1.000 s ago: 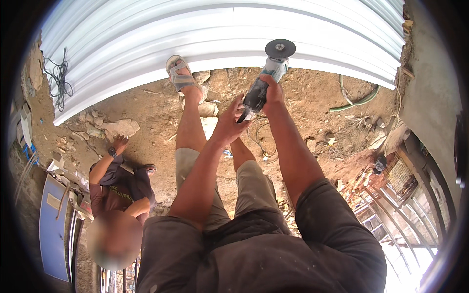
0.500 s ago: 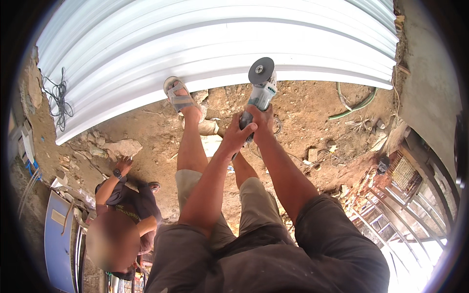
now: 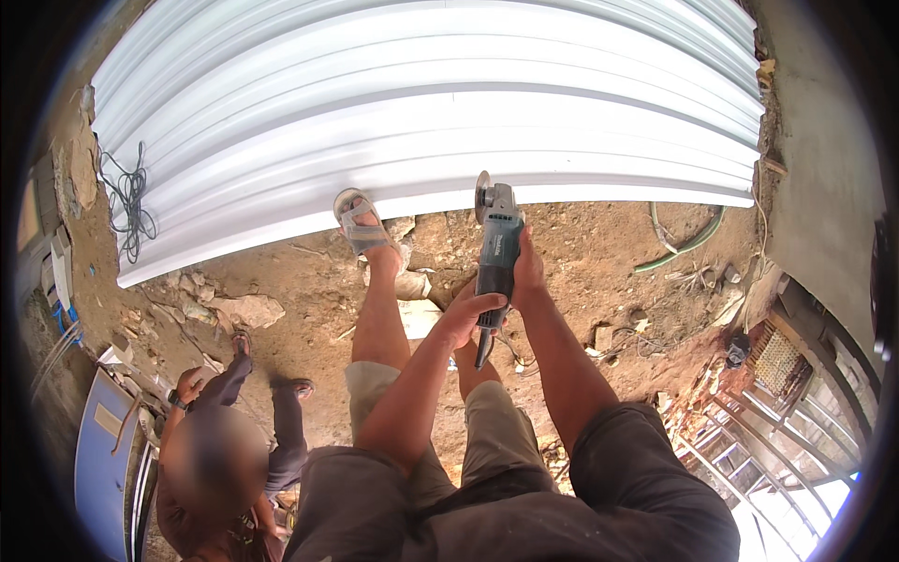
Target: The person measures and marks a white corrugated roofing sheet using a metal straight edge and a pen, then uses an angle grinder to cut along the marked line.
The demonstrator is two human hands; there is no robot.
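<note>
An angle grinder (image 3: 499,250), teal and black with a grey head, is held between my two hands in front of my legs. Its thin cutting disc (image 3: 482,196) is turned nearly edge-on, at the near edge of the white corrugated metal sheet (image 3: 440,122); whether they touch I cannot tell. My left hand (image 3: 465,316) is wrapped round the rear of the grinder's body, thumb across it. My right hand (image 3: 528,266) grips the body's right side, its fingers partly hidden behind the tool. My sandalled left foot (image 3: 361,221) rests on the sheet's near edge.
A dark coiled cable (image 3: 131,201) lies on the sheet's left end. A green hose (image 3: 691,242) curves over the dirt at right. Another person (image 3: 211,468) crouches at lower left beside a blue panel (image 3: 105,459). Rocks (image 3: 247,310) and metal frames (image 3: 749,431) lie around.
The grinder has rolled in my hands, so its disc went from face-on to nearly edge-on, and it sits lower in view. The crouching person has shifted and drawn back an arm.
</note>
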